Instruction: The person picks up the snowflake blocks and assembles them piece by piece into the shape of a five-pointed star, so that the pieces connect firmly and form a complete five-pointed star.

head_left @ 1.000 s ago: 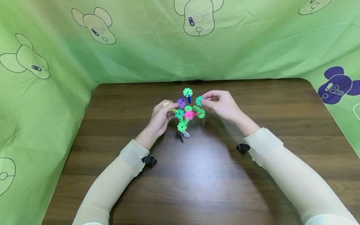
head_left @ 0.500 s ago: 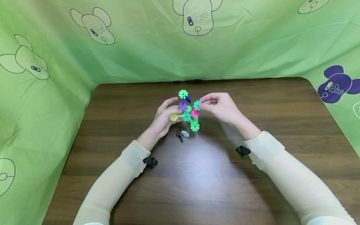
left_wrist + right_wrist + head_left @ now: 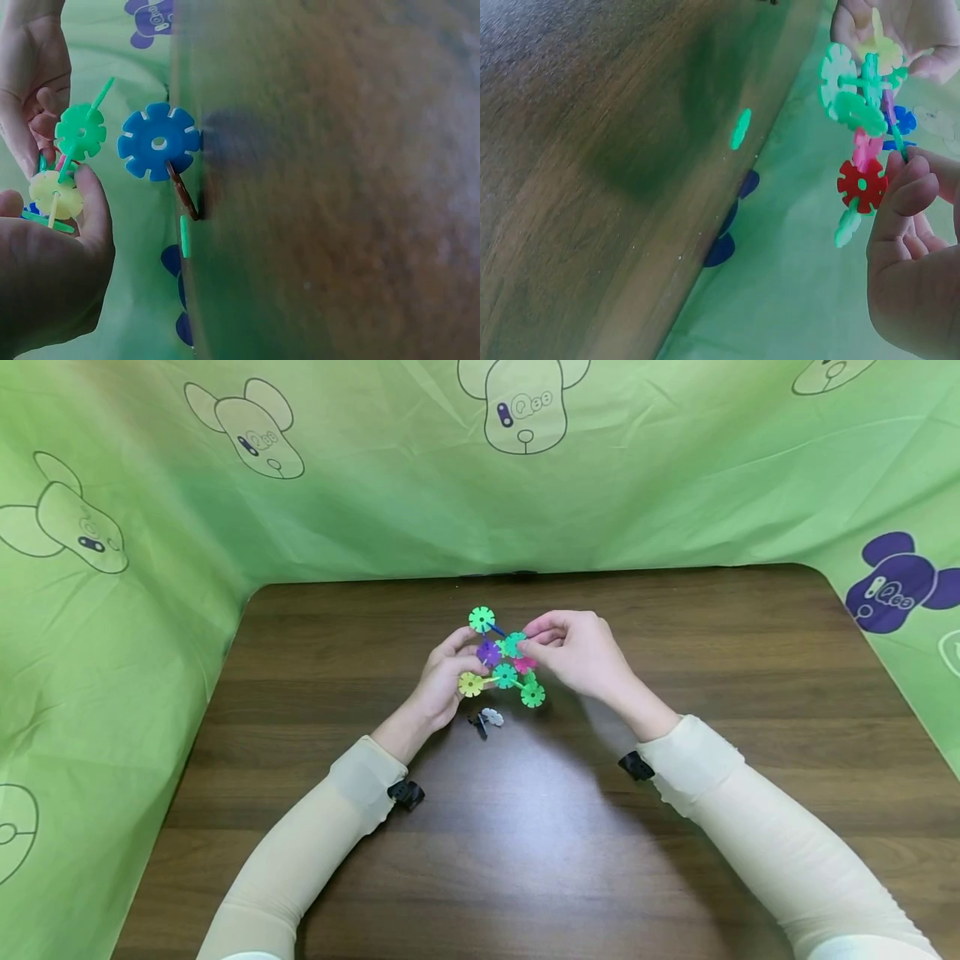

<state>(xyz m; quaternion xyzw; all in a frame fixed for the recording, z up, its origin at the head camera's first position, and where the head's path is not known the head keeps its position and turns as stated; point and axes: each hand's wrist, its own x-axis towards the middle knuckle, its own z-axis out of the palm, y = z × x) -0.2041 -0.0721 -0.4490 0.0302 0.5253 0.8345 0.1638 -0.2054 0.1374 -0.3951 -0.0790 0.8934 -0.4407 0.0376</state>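
My left hand (image 3: 441, 681) holds a joined figure of notched plastic snowflake discs (image 3: 505, 676), its thumb against the near side. The figure mixes green, yellow, purple, pink and blue discs, and a red disc (image 3: 862, 185) shows in the right wrist view. My right hand (image 3: 583, 650) pinches a teal disc (image 3: 514, 645) between thumb and fingertips, up against the figure's right upper part. Seen from the right wrist, that teal disc (image 3: 899, 142) is edge-on, and whether its slot meets another disc cannot be told. Both hands are above the table.
A small cluster of loose discs (image 3: 483, 722) lies on the brown wooden table (image 3: 555, 827) just in front of the left hand. The left wrist view shows a blue disc (image 3: 158, 142) and a brown disc (image 3: 182, 191) there. Green printed cloth (image 3: 375, 502) surrounds the table.
The left hand has turned the figure, so its yellow disc has come nearer and its top disc has shifted left. The right hand has moved left, bringing the teal disc against the figure.
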